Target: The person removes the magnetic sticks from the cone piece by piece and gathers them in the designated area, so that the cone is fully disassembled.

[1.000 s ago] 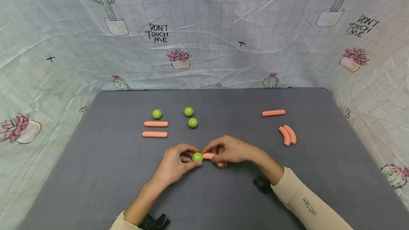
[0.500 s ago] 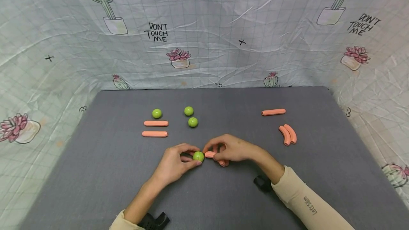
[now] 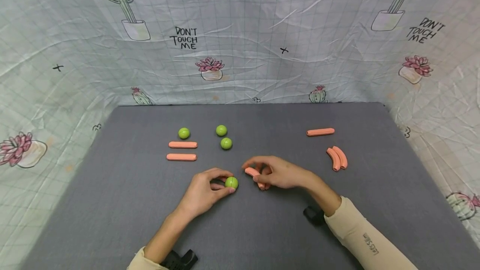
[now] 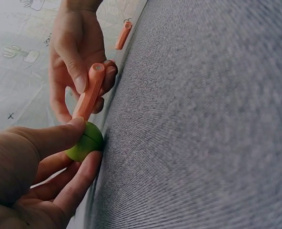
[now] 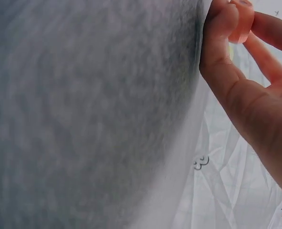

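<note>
My left hand (image 3: 204, 191) pinches a glossy green ball (image 3: 231, 182) between thumb and fingers, low over the grey table. To its right, my right hand (image 3: 279, 173) grips a curved orange rod (image 3: 252, 172) by its middle. In the head view a small gap separates the rod's tip from the ball. The left wrist view shows the rod (image 4: 89, 93) behind the ball (image 4: 88, 143), with a small metallic disc in its near end. Thumb and fingers around the rod (image 5: 242, 24) are visible at the top of the right wrist view.
Two straight orange rods (image 3: 181, 157) and a green ball (image 3: 183, 133) lie at the left. Two more green balls (image 3: 226, 143) sit at centre back. A straight rod (image 3: 320, 132) and two curved rods (image 3: 335, 159) lie right. A printed cloth (image 3: 240, 45) hangs behind the table.
My right hand has drawn right and slightly away with the curved rod, whose tip has parted from the ball. My left hand stays nearly in place with the ball.
</note>
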{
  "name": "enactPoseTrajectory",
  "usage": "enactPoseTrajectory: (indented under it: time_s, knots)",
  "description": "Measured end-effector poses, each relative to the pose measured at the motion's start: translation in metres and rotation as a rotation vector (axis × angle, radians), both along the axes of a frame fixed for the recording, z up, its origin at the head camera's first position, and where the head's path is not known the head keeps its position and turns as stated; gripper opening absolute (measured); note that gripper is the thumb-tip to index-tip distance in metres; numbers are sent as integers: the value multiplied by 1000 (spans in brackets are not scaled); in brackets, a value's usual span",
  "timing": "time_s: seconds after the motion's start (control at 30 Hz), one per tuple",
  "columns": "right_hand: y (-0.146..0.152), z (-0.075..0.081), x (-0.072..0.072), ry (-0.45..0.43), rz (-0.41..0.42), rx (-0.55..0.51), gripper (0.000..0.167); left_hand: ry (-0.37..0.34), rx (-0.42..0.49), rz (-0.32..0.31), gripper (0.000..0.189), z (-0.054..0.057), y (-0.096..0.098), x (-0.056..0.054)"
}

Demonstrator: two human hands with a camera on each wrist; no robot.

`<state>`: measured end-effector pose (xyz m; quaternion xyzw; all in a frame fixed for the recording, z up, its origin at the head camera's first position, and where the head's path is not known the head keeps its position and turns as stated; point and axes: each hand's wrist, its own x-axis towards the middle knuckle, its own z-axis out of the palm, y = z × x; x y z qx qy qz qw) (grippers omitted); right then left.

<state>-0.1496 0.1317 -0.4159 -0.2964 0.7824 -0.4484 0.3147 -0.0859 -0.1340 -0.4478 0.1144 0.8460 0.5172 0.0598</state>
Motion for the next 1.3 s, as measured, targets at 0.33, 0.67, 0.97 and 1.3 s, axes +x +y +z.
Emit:
enactPoseTrajectory:
  time_s: [0.33, 0.67, 0.97, 1.3]
  knots:
    - [14, 2, -3, 26, -50, 16, 55, -2, -11, 1, 31, -1, 1, -1]
    - [37, 5, -3, 24, -78, 5, 73, 2, -6, -5, 31, -3, 3, -2]
    - [52, 7, -1, 5, -142, 11, 76, -8, -2, -1, 31, -5, 1, 1]
    - [76, 9, 0, 38, -208, -8, 76, 0, -2, 2, 31, -5, 1, 0]
